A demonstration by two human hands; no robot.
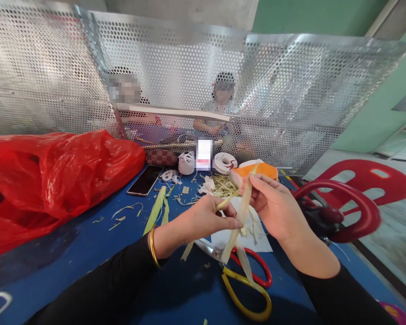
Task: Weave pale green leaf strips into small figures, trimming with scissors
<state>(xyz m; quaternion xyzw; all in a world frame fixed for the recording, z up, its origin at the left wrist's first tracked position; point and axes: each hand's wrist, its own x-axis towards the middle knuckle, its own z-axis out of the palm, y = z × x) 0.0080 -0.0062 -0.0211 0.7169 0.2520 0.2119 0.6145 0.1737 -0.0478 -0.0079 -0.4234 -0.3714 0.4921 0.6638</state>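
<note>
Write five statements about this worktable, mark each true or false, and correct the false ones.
1. The left hand and right hand both touch the pale leaf-like strip. True.
2. The red plastic bag lies on the person's right. False; the red plastic bag is on the left.
3. The scissors have one red and one yellow handle loop. True.
4. The white spool sits left of the dark-screened smartphone. False; the white spool is to its right.
5. The dark-screened smartphone lies on the blue table. True.
</note>
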